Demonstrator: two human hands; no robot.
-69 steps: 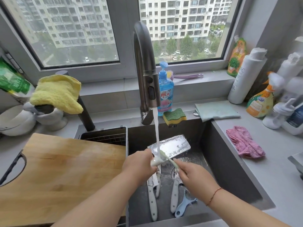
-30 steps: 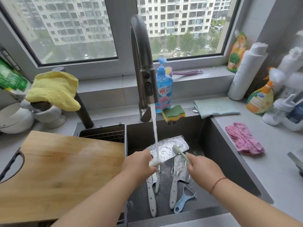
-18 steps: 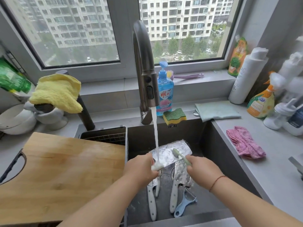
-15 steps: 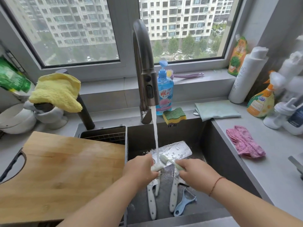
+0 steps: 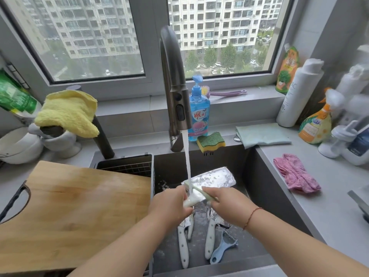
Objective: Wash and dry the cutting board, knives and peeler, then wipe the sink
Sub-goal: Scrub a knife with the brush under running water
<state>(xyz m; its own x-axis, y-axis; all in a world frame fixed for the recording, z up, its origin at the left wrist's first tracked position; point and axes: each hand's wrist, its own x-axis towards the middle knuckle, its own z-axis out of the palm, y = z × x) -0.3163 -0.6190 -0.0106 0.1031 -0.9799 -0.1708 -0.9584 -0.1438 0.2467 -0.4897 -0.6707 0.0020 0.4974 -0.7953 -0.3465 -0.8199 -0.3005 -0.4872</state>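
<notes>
Left hand (image 5: pixel 169 204) — cleaver (image 5: pixel 211 179) under faucet (image 5: pixel 175 96)

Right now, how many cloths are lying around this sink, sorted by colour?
Yellow cloth, draped over something left of the tap: 1
Pale green cloth, flat behind the sink: 1
Pink cloth, bunched on the right counter: 1
Total: 3

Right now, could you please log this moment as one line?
left hand grips cleaver | right hand scrubs with brush | tap running
</notes>
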